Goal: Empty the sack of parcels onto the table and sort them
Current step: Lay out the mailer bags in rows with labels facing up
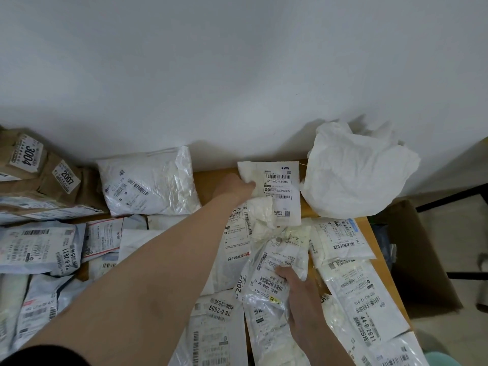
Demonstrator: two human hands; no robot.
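Many white and grey plastic mailer parcels with barcode labels cover the wooden table (208,178). My left hand (236,188) reaches far across and grips the left edge of a white labelled parcel (280,186) near the wall. My right hand (298,283) rests on a crinkled clear-white parcel (266,283) in the middle of the pile, fingers closed on its edge. The crumpled white sack (356,170) lies slumped against the wall at the back right.
Brown paper parcels (34,165) marked 3004 and 2007 are stacked at the back left, with a large white mailer (150,183) beside them. A cardboard box (422,249) stands on the floor past the table's right edge. The white wall rises directly behind.
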